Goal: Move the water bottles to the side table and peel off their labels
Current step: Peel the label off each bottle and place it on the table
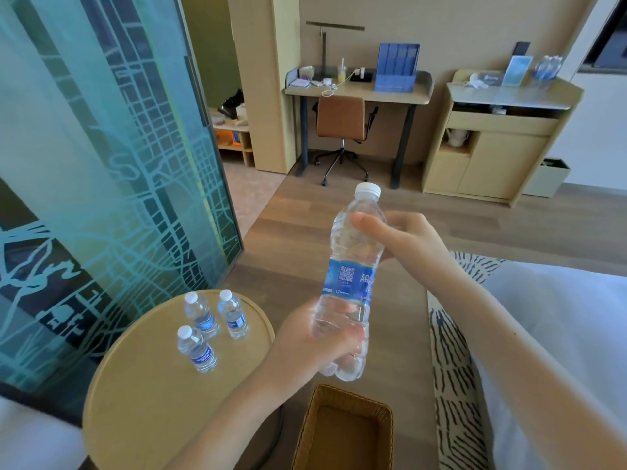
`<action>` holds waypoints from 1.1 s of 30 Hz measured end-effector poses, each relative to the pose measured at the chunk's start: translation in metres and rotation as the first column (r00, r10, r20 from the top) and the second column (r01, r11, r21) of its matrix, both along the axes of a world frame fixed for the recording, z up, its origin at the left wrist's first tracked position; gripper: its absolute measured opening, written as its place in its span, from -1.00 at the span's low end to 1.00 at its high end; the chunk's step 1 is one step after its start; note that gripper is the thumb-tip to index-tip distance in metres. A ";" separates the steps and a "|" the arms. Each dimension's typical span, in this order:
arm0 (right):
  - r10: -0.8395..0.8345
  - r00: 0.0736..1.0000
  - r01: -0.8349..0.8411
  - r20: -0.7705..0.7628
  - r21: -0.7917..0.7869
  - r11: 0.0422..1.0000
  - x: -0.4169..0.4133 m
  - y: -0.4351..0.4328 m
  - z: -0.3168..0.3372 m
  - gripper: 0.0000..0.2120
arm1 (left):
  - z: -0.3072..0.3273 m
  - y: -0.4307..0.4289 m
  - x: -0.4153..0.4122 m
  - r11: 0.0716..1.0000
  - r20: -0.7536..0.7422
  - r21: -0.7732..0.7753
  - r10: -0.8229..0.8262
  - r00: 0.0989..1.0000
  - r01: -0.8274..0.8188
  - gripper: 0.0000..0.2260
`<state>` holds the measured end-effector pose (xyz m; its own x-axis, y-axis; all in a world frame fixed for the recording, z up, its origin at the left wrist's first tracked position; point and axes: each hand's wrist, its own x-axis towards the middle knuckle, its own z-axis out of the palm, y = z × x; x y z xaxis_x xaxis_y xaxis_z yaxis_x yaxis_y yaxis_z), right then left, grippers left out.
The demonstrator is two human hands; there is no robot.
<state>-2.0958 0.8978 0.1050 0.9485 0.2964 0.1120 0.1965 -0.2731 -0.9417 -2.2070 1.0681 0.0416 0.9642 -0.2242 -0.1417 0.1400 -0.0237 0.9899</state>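
Note:
I hold a clear water bottle (353, 266) with a white cap and a blue label upright in mid-air, right of the side table. My left hand (312, 340) grips its lower part. My right hand (403, 239) holds its upper part, thumb across the front below the neck. The blue label (349, 278) wraps the bottle's middle, between my two hands. Three more small bottles with blue labels (217, 329) stand upright on the round tan side table (152, 395) at the lower left.
A brown wicker basket (342, 432) sits on the floor below the held bottle. A patterned glass partition (101, 164) stands left. A bed with white bedding (559, 334) lies right. A desk with a chair (342, 123) and a cabinet (502, 130) stand at the far wall.

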 end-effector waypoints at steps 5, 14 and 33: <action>0.138 0.969 -0.106 -0.205 0.156 0.982 0.001 -0.008 -0.009 -0.56 | 0.006 0.010 0.001 0.981 0.022 -0.178 -0.076 0.997 0.079 -0.73; 0.478 0.830 -0.248 -0.288 0.578 0.778 -0.004 0.007 -0.022 -0.30 | -0.001 0.011 -0.006 0.950 -0.008 -0.273 -0.163 0.987 0.154 -0.51; -0.213 0.931 0.285 -0.297 0.229 0.931 -0.013 0.023 -0.031 -0.61 | -0.022 0.000 -0.001 0.957 0.069 0.261 0.114 0.991 -0.128 -0.62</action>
